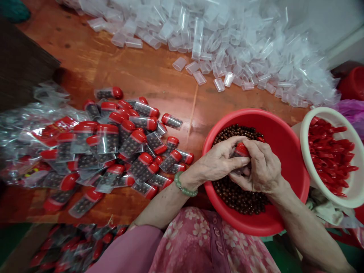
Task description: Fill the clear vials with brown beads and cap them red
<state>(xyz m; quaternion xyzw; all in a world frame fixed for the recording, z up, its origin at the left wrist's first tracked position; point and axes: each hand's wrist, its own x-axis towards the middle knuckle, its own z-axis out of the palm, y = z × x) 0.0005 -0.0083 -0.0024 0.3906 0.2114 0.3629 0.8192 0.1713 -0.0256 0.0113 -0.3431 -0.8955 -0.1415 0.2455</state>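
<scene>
Both hands meet over a red basin (292,167) that holds dark brown round beads (241,203). Between them is a small clear plastic container with a red cap (241,149), mostly hidden by the fingers. My left hand (220,157), with a green bead bracelet (184,184) at its wrist, is closed around the container from the left. My right hand (263,167) is closed on it from the right, fingers bent over the red cap. A bit of red (261,140) shows just behind my right hand; I cannot make out what it is.
Filled red-capped containers (136,144) lie heaped on the wooden surface (136,76) at left, beside clear plastic bags (17,132). Empty clear sleeves (227,49) are piled along the back. A white bucket (305,151) of red plastic pieces (330,155) stands against the basin's right side.
</scene>
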